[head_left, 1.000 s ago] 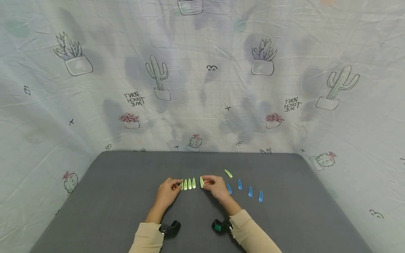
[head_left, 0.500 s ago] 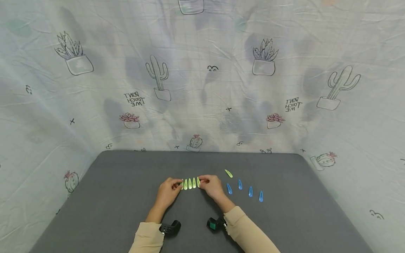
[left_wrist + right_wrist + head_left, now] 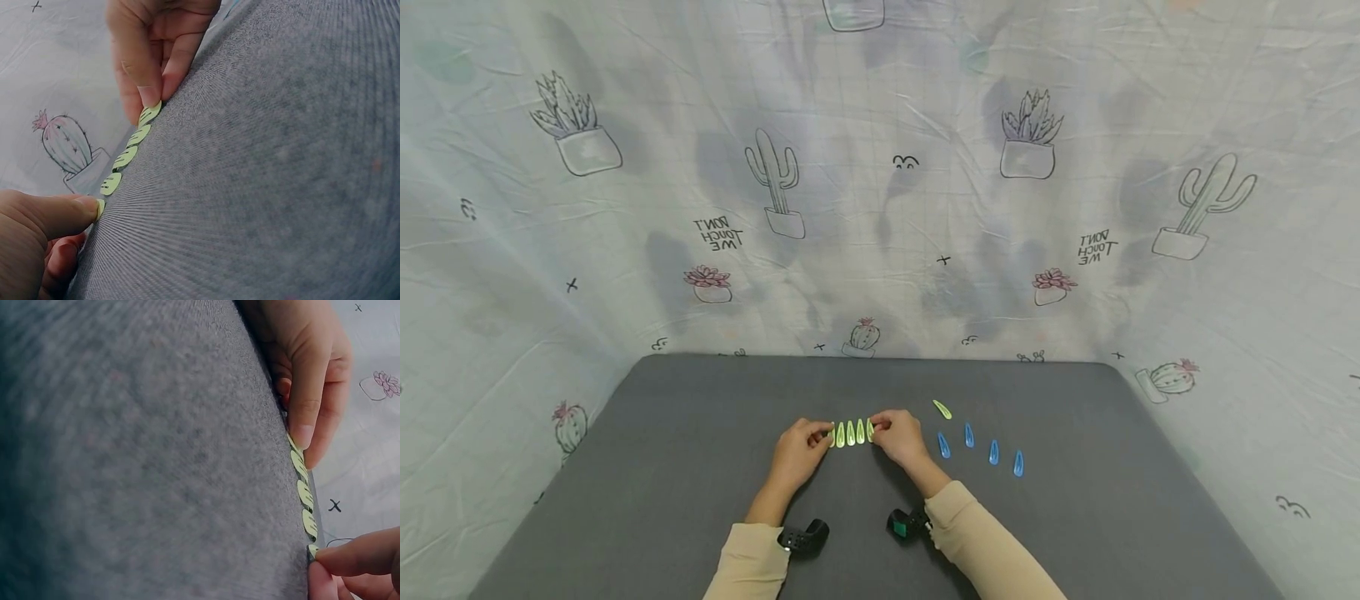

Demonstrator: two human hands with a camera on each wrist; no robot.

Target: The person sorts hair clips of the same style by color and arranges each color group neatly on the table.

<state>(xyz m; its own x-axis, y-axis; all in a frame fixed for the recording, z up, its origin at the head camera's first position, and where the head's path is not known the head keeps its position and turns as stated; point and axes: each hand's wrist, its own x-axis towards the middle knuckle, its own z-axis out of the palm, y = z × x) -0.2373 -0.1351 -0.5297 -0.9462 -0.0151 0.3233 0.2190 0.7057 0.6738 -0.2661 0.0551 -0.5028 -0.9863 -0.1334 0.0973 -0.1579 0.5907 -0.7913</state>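
Several yellow-green hair clips (image 3: 851, 432) lie side by side in a short row at mid-table. My left hand (image 3: 799, 451) pinches the clip at the row's left end between thumb and forefinger, its tip showing in the left wrist view as a small green edge (image 3: 100, 210). At the opposite end, my right hand (image 3: 900, 437) pinches the rightmost clip (image 3: 870, 431), partly covered by the fingertips. Between the hands, the middle clips (image 3: 304, 494) rest untouched, with narrow gaps.
To the right of my right hand lie several blue hair clips (image 3: 969, 435), spread loosely. One more yellow-green clip (image 3: 942, 409) lies tilted behind them. The grey table (image 3: 700, 500) ends against a white curtain (image 3: 880, 208) printed with cactus drawings.
My right hand has slid its yellow-green clip leftward, closing the wider gap to the row. The left hand has stayed in place on the left end clip.
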